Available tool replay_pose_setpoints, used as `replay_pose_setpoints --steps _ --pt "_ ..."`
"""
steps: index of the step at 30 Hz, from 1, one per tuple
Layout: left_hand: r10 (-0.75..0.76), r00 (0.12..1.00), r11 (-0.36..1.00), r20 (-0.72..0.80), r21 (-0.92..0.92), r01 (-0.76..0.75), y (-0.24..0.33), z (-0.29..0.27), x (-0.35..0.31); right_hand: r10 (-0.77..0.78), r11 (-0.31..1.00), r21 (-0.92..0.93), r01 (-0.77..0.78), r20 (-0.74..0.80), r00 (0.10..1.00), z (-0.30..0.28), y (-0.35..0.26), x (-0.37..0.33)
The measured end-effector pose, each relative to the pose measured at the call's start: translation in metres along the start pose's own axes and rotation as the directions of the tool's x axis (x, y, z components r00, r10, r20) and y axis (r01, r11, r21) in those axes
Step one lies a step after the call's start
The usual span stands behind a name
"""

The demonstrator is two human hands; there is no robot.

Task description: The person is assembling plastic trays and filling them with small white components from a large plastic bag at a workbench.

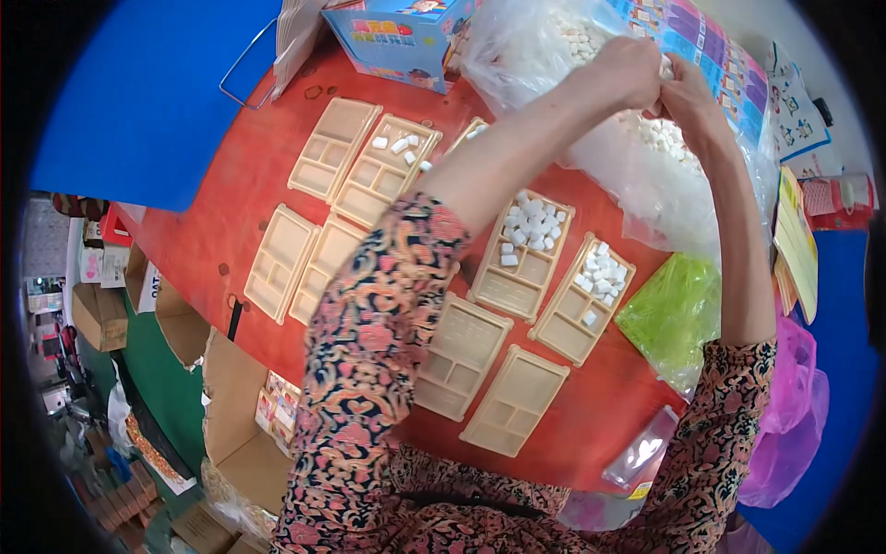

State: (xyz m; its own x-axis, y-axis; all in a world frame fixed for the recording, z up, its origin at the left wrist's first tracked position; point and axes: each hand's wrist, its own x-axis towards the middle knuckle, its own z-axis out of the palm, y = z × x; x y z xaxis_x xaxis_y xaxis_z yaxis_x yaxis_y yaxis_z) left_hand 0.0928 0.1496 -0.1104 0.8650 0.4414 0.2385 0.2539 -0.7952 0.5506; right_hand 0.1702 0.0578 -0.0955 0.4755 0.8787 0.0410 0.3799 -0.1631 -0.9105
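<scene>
1. Worktop [208,240]: red, with dark round spots.
2. Compartment trays [517,392]: uniform beige.
3. Small pieces [531,222]: white.
4. Sleeves [365,319]: dark ground, pink-and-cream scrolling pattern.
5. Carton [392,46]: light blue, multicoloured print.
6. Flat plastic bag [672,309]: lime green.
7. Crumpled plastic bag [783,420]: translucent magenta.

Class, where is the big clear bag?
In the head view, the big clear bag is at upper right, right of the blue box, with the left hand and right hand over it.
</scene>
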Motion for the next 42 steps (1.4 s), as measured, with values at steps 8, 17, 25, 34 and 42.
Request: replay_pose_setpoints --steps 8,17,25,34,42 --pt "-0.026 0.998 0.947 0.063 -0.317 0.044 -0.026 -0.097 -0.090 -0.152 0.981 -0.112 0.158 0.059 0.987 0.081 -0.065 -0.014" --pt "-0.422 0.895 0.871 0.149 -0.209 0.445 -0.123 -0.114 -0.190 -0.053 0.982 -0.160 0.102 0.286 0.957 0.224 -0.046 -0.007" --pt "-0.396 0.916 0.918 0.063 0.021 0.395 -0.138 -0.101 -0.211 -0.267 0.858 -0.366 0.361 0.282 0.921 0.229 -0.015 -0.008" --pt "-0.450 0.892 0.876 0.036 -0.179 0.449 -0.139 -0.114 -0.222 -0.280 0.862 -0.326 0.389 0.335 0.900 0.224 -0.012 -0.006" --pt "-0.609 0.793 0.695 0.000 -0.481 0.534 -0.177 -0.126 -0.219 -0.203 0.972 -0.054 0.228 0.295 0.934 0.257 -0.041 0.023"
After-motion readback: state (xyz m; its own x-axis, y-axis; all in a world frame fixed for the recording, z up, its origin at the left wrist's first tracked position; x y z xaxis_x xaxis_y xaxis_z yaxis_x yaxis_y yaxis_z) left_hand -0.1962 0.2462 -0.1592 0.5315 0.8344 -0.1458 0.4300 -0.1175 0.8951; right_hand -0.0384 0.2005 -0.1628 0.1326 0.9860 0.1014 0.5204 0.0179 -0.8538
